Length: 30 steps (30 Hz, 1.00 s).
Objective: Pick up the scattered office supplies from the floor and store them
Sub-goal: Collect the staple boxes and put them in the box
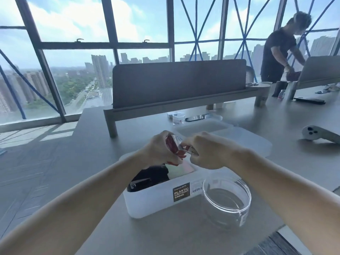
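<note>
With my left fingers (161,137) gripping the red packet (173,147) and my right fingers (189,142) pinching its edge, a hard tug could spill it past the box (147,196) beneath.

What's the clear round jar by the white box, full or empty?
Empty: the clear round jar stands upright, lidless, and the table shows through its bare bottom.

I count two hands, the left hand (158,150) and the right hand (207,152), sharing one red-and-white packet (174,146). The worktop (147,236) carries one white plastic container (156,201), one black stapler (147,178) inside it, one loose lid (244,139), two clear round tubs, a big tub (227,199) and a small tub (178,117), and one grey controller (320,135). One other person (276,52) stands by.
</note>
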Tool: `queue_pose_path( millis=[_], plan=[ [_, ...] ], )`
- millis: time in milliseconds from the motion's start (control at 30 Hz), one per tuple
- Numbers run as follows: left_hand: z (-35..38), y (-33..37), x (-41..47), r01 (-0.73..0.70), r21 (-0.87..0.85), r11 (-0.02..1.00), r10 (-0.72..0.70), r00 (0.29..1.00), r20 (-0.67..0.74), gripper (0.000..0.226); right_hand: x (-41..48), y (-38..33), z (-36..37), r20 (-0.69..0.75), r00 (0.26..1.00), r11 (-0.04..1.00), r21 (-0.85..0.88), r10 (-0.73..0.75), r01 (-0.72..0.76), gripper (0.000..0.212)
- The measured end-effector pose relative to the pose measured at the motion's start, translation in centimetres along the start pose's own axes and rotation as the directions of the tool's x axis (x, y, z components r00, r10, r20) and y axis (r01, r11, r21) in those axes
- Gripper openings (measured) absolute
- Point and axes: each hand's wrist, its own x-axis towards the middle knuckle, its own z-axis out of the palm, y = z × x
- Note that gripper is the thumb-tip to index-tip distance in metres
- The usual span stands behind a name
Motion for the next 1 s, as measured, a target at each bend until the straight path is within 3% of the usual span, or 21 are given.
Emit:
queue_pose_path(
  millis=[200,467,667,833,967,1000],
  plan=[
    [0.7,0.2,-0.3,-0.003,0.139,0.990,0.012,0.998,-0.066,0.082,0.9,0.4,0.0,0.007,0.999,0.998,0.054,0.033,-0.034,0.027],
    [1.1,0.3,-1.2,0.004,0.200,0.980,-0.005,1.000,0.003,0.075,0.7,-0.1,-0.1,0.067,0.995,0.995,0.059,0.076,-0.080,0.024],
    [1.4,0.5,-1.1,-0.045,0.314,0.948,0.054,0.998,-0.020,0.072,1.3,-1.2,0.1,0.181,0.974,0.990,-0.077,0.133,-0.121,0.013],
    [0.2,-0.3,-0.9,-0.019,0.390,0.921,0.018,1.000,0.007,0.066,2.2,-1.9,0.4,0.257,0.946,0.959,-0.252,0.196,-0.131,0.028],
    [-0.2,0.2,-1.6,-0.018,0.435,0.900,-0.028,0.995,0.098,0.027,2.7,-2.1,0.9,0.254,0.940,0.937,-0.321,0.228,-0.140,0.028],
    [-0.3,0.3,-1.6,-0.025,0.451,0.892,-0.025,0.994,0.106,0.032,2.7,-2.2,0.9,0.246,0.941,0.933,-0.329,0.233,-0.145,0.028]
  ],
)
